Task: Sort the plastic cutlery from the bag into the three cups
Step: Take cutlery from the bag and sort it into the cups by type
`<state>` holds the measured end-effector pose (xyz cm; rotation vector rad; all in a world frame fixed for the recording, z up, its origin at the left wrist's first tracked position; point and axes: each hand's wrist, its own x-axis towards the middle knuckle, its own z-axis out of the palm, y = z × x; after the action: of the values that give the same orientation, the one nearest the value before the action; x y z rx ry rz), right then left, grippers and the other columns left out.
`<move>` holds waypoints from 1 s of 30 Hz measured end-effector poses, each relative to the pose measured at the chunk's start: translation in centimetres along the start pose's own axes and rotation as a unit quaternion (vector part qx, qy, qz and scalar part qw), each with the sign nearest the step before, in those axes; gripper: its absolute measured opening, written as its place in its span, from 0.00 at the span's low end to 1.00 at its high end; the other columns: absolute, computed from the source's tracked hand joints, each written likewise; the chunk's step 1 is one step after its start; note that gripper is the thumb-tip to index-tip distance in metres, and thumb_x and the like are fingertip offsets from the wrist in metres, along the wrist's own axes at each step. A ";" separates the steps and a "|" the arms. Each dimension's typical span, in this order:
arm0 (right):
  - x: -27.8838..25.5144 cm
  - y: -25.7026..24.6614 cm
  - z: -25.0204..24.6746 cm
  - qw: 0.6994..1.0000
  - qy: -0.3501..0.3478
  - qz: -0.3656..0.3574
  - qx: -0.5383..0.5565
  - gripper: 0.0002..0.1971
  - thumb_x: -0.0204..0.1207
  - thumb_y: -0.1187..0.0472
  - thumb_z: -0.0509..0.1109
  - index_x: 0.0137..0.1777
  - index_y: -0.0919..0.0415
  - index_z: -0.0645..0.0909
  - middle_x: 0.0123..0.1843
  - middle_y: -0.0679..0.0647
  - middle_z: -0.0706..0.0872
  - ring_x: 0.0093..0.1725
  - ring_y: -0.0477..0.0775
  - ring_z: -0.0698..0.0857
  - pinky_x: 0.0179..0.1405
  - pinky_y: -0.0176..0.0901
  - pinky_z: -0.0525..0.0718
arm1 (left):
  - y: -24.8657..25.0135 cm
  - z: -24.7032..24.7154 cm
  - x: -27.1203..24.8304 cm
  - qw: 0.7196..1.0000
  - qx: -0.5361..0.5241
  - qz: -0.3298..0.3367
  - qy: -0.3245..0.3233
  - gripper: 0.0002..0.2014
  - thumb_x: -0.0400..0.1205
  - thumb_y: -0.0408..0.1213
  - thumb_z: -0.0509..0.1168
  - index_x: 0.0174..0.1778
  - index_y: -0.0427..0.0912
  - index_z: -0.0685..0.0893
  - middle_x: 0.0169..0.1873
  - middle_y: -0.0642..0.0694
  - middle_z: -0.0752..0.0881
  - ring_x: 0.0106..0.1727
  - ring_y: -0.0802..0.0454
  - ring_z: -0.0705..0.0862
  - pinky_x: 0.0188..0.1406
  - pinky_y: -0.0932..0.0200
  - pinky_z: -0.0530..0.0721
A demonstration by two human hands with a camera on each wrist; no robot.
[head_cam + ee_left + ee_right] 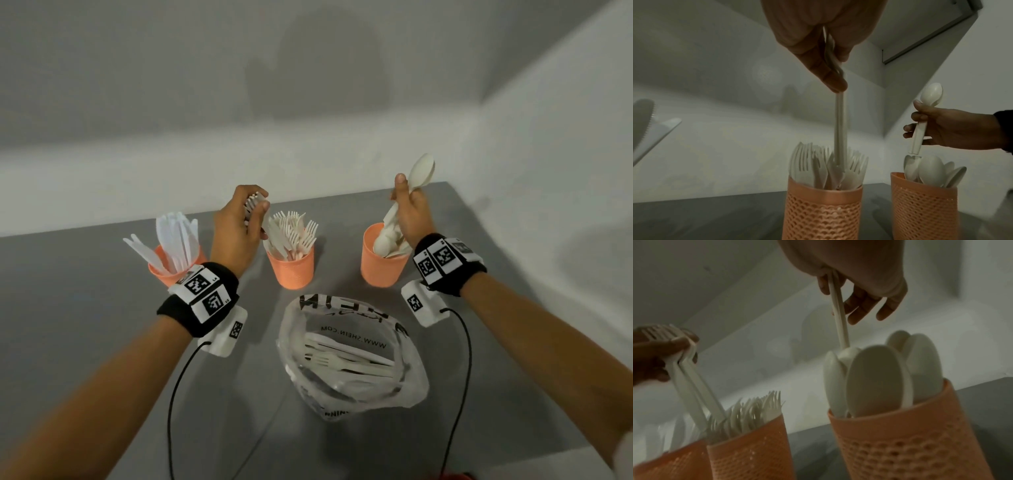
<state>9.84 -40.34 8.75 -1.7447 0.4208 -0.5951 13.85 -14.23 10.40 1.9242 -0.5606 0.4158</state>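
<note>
Three orange cups stand in a row on the grey table: knives in the left cup [171, 274], forks in the middle cup [292, 272], spoons in the right cup [378, 265]. My left hand [255, 205] pinches a few white forks [839, 126] tines up, their handles dipping among the forks of the middle cup [822, 211]. My right hand [407, 195] grips white spoons [423, 169], bowls up, with the handle ends [838, 318] just above the right cup [900, 443]. The clear plastic bag [394, 387] lies nearer me, with several pieces of cutlery inside.
A white wall runs close behind the cups, and another closes in on the right. Black cables [174, 387] trail from both wrist cameras across the table on either side of the bag. A red object [455, 476] peeks in at the bottom edge.
</note>
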 end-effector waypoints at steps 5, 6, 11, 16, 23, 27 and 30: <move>0.5 3.3 0.3 0.974 -0.056 -0.002 -0.219 0.41 0.63 0.28 0.48 0.38 0.68 0.81 0.39 0.64 0.85 0.42 0.64 0.84 0.48 0.55 0.82 | -0.8 0.8 -0.2 0.999 0.021 0.009 -0.026 0.08 0.83 0.31 0.59 0.56 0.34 0.78 0.38 0.44 0.81 0.26 0.61 0.81 0.23 0.78 0.77; 0.4 3.7 0.2 0.966 -0.069 0.010 -0.250 0.42 0.61 0.27 0.48 0.40 0.67 0.83 0.42 0.63 0.86 0.46 0.64 0.85 0.51 0.55 0.82 | -1.1 1.0 -0.2 0.999 0.033 0.019 -0.032 0.07 0.83 0.31 0.60 0.55 0.34 0.78 0.38 0.42 0.82 0.26 0.60 0.81 0.23 0.77 0.77; -0.4 3.3 -1.0 0.947 -0.077 0.003 -0.312 0.23 0.70 0.47 0.73 0.54 0.67 0.81 0.59 0.63 0.82 0.60 0.64 0.79 0.65 0.56 0.73 | -2.5 2.1 -0.8 0.990 0.113 0.067 -0.058 0.07 0.81 0.32 0.64 0.52 0.33 0.82 0.37 0.35 0.87 0.31 0.42 0.86 0.32 0.56 0.83; -0.9 2.4 -1.2 0.959 -0.069 -0.088 -0.259 0.28 0.59 0.44 0.66 0.55 0.61 0.83 0.57 0.55 0.85 0.56 0.58 0.81 0.64 0.48 0.72 | -4.6 3.2 -1.3 0.959 0.248 0.088 -0.101 0.14 0.80 0.40 0.60 0.51 0.32 0.82 0.42 0.34 0.85 0.43 0.36 0.83 0.39 0.48 0.80; -0.9 2.1 0.3 0.914 -0.111 -0.228 -0.317 0.20 0.75 0.64 0.61 0.66 0.70 0.76 0.65 0.63 0.81 0.65 0.65 0.77 0.68 0.44 0.65 | -5.4 4.5 -1.8 0.934 0.305 0.098 -0.157 0.16 0.80 0.37 0.54 0.54 0.33 0.82 0.55 0.35 0.85 0.56 0.35 0.83 0.54 0.44 0.80; -0.7 3.1 1.2 0.842 -0.192 -0.187 -0.468 0.28 0.83 0.49 0.51 0.76 0.69 0.64 0.79 0.63 0.67 0.81 0.58 0.61 0.81 0.51 0.46 | -5.2 5.0 -2.2 0.927 0.310 0.068 -0.199 0.23 0.83 0.37 0.47 0.73 0.32 0.71 0.72 0.33 0.74 0.74 0.36 0.72 0.75 0.42 0.64; -1.2 4.0 1.1 0.795 -0.231 -0.158 -0.538 0.32 0.84 0.45 0.48 0.80 0.67 0.54 0.84 0.61 0.54 0.83 0.56 0.53 0.81 0.53 0.42 | -4.9 5.0 -2.5 0.895 0.365 0.046 -0.251 0.38 0.80 0.59 0.35 0.78 0.36 0.61 0.78 0.38 0.65 0.80 0.42 0.62 0.80 0.43 0.51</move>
<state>9.65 -39.76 4.50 -3.0100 0.0834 -0.0763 14.67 -16.55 3.39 2.7727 -0.9231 0.1870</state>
